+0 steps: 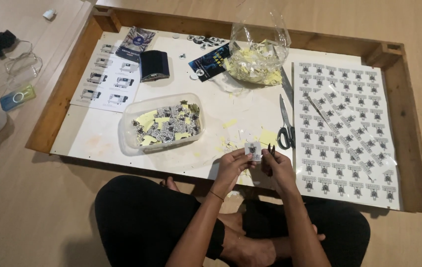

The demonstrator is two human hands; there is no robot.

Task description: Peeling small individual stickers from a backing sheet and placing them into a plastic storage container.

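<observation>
Sitting cross-legged on the floor, the person I was watching faced a low wood-framed counter (pixel 67 84) w/ a white top. Biggest thing on it: a sticker sheet (pixel 345 131) of b&w labels at right, w/ cut strips lying across it. Next, a clear bag (pixel 260 44) of yellow backing scraps at the far edge, then a clear plastic tub (pixel 161 123) of cut stickers left of centre. Scissors (pixel 285 118) lay btwn the bag and the sheet. Left hand (pixel 233 165) had its fingers closed on one small cut sticker (pixel 253 150), held just above the near counter edge. Right hand (pixel 276 165) gripped dark tweezers (pixel 271 150), tips just beside the sticker.
</observation>
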